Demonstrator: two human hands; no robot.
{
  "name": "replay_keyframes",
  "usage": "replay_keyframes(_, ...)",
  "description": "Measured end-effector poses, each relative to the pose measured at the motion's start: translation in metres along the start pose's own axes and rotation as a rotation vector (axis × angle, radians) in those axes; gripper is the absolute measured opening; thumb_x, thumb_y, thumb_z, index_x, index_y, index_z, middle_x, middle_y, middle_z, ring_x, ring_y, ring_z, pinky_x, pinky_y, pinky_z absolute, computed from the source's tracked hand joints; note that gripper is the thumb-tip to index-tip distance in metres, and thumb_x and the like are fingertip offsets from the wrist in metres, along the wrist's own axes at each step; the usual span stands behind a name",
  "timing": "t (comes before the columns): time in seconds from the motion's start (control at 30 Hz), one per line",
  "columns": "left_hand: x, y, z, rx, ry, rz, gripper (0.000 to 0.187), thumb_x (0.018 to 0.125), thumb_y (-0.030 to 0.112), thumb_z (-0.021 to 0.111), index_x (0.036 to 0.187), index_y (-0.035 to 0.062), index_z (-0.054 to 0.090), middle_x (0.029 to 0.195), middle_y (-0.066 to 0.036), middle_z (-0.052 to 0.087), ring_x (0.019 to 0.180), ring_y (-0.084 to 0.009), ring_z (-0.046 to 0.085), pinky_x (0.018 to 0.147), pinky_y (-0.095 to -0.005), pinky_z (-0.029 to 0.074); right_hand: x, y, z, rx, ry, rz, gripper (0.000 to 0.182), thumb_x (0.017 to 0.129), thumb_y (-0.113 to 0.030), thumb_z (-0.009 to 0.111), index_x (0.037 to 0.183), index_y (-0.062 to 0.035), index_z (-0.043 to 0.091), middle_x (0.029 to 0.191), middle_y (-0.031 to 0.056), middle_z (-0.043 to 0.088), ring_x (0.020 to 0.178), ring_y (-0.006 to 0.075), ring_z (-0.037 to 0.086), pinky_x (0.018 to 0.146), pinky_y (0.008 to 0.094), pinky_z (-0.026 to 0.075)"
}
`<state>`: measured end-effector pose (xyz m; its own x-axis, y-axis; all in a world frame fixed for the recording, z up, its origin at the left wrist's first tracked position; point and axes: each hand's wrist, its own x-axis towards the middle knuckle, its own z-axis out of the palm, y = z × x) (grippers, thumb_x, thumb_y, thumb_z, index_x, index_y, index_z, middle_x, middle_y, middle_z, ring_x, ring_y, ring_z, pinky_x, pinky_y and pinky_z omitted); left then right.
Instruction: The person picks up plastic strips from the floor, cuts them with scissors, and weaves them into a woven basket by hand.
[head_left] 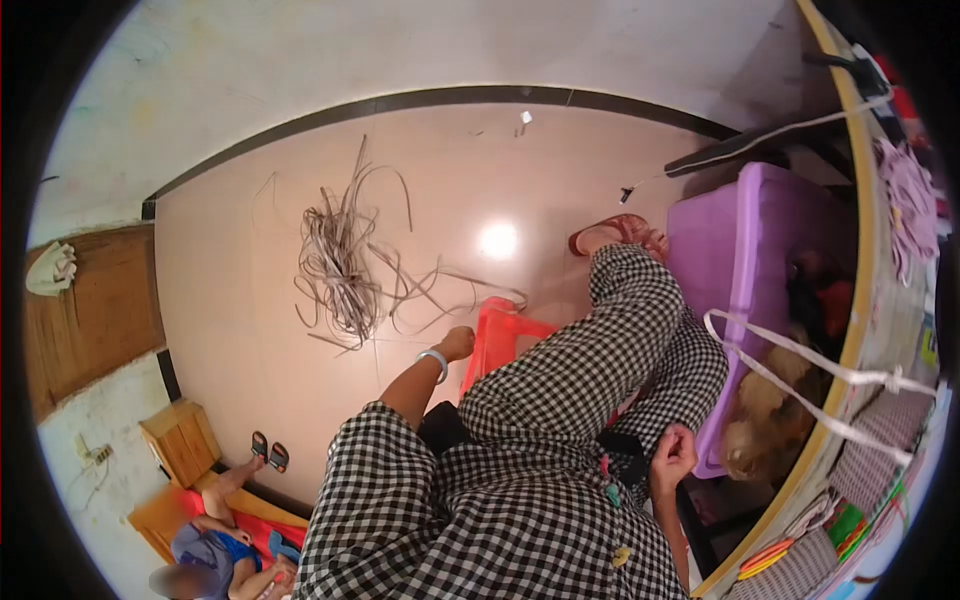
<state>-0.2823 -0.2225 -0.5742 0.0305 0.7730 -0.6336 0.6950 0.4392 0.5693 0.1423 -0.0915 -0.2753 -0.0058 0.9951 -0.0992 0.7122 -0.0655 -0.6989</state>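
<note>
My left hand [458, 343], with a pale bangle at its wrist, is closed beside the red plastic stool [490, 335]. Whether anything is inside its fingers is hidden. My right hand [675, 457] rests near my right thigh with its fingers curled in, and nothing shows in it. On the floor ahead lies a tangled heap of long, flat grey-brown strips [340, 265]. One loose strand trails from the heap towards the stool.
A purple plastic bin [742, 270] stands close on my right, beside a yellow-edged table [858, 200] with a white cord hanging over it. At the lower left a person [215, 545] sits on a wooden bench near a wooden box [180, 440]. Dark sandals [270, 452] are on that person's feet.
</note>
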Motion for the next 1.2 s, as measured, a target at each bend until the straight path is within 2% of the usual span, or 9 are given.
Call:
replay_keyframes(0.1,0.01,0.024,-0.01,0.003,-0.24,-0.241,0.024,0.082,0.015,0.054,0.096,-0.0004,0.066,0.096,-0.026,0.064,0.098,-0.0411,0.061,0.086,-0.0476,0.049,-0.002,-0.003,0.0,-0.053,0.014,0.004,0.012,0.091,-0.007,0.06,0.088,0.0036,0.062,0.059,-0.0027,0.047,0.049,0.0034,0.034,0.044,0.0206,0.027)
replay_keyframes(0.3,0.04,0.049,-0.013,-0.146,-0.182,-0.393,0.055,0.083,0.011,0.054,0.136,0.0039,0.039,0.142,-0.027,0.036,0.123,-0.0453,0.045,0.1,-0.047,0.042,0.013,-0.037,-0.004,-0.181,-0.08,-0.049,0.013,0.092,-0.007,0.058,0.087,0.0039,0.06,0.062,0.0015,0.05,0.049,0.0061,0.04,0.045,0.0217,0.031)
replay_keyframes(0.5,0.085,0.045,0.025,0.019,-0.168,-0.368,0.062,0.081,0.011,0.054,0.14,0.007,0.035,0.146,-0.023,0.031,0.14,-0.0378,0.025,0.107,-0.0521,0.034,0.022,-0.044,-0.004,-0.327,-0.134,-0.028,0.014,0.09,-0.011,0.059,0.085,0.0023,0.061,0.06,0.0054,0.052,0.048,0.0107,0.044,0.044,0.0261,0.033)
replay_keyframes(0.7,0.106,0.073,0.001,0.144,-0.466,-0.335,0.051,0.082,0.012,0.054,0.132,0.0111,0.049,0.13,-0.015,0.055,0.122,-0.0382,0.05,0.097,-0.059,0.039,0.015,-0.023,-0.006,-0.318,-0.12,-0.101,0.014,0.091,-0.01,0.058,0.085,0.0023,0.061,0.064,0.007,0.053,0.046,0.0125,0.042,0.043,0.027,0.031)
replay_keyframes(0.8,0.102,0.081,-0.024,0.124,-0.432,-0.175,0.033,0.085,0.015,0.055,0.117,0.01,0.061,0.116,-0.017,0.063,0.11,-0.0355,0.059,0.09,-0.052,0.045,0.018,-0.033,-0.001,-0.278,-0.096,-0.125,0.016,0.093,-0.011,0.057,0.086,0.0035,0.061,0.061,0.0053,0.049,0.047,0.0097,0.039,0.043,0.0249,0.029)
replay_keyframes(0.9,0.107,0.093,-0.009,-0.171,-0.063,-0.008,0.027,0.087,0.013,0.054,0.112,0.0062,0.062,0.107,-0.02,0.064,0.099,-0.0378,0.062,0.082,-0.0499,0.048,0.016,-0.032,0.002,-0.27,-0.083,-0.089,0.017,0.093,-0.011,0.057,0.085,0.0037,0.061,0.06,0.0039,0.048,0.047,0.009,0.04,0.043,0.0242,0.03)
replay_keyframes(0.97,0.093,0.146,-0.055,-0.189,0.187,0.252,0.03,0.092,0.013,0.049,0.119,0.0044,0.059,0.108,-0.018,0.063,0.1,-0.0374,0.06,0.085,-0.0419,0.048,0.017,-0.036,0.002,-0.254,-0.096,-0.073,0.015,0.093,-0.011,0.057,0.086,0.0024,0.059,0.06,0.0024,0.047,0.047,0.0079,0.039,0.043,0.0231,0.029)
replay_keyframes(1.1,0.049,0.256,-0.136,-0.611,0.287,0.27,0.025,0.095,0.016,0.048,0.115,0.0031,0.056,0.096,-0.02,0.064,0.089,-0.0402,0.061,0.077,-0.0454,0.049,0.024,-0.042,0.004,0.318,-0.065,0.311,0.013,0.096,-0.011,0.053,0.089,-0.0008,0.056,0.059,-0.0006,0.044,0.047,0.0052,0.035,0.043,0.0204,0.027)
replay_keyframes(1.2,0.001,0.306,-0.176,-0.665,0.267,0.444,0.022,0.095,0.019,0.048,0.111,0.0061,0.055,0.088,-0.019,0.064,0.082,-0.0395,0.062,0.072,-0.0457,0.049,0.055,-0.117,0.029,0.708,-0.135,0.417,0.019,0.098,-0.022,0.052,0.093,-0.0031,0.055,0.068,-0.0004,0.046,0.052,0.0052,0.038,0.044,0.0184,0.026)
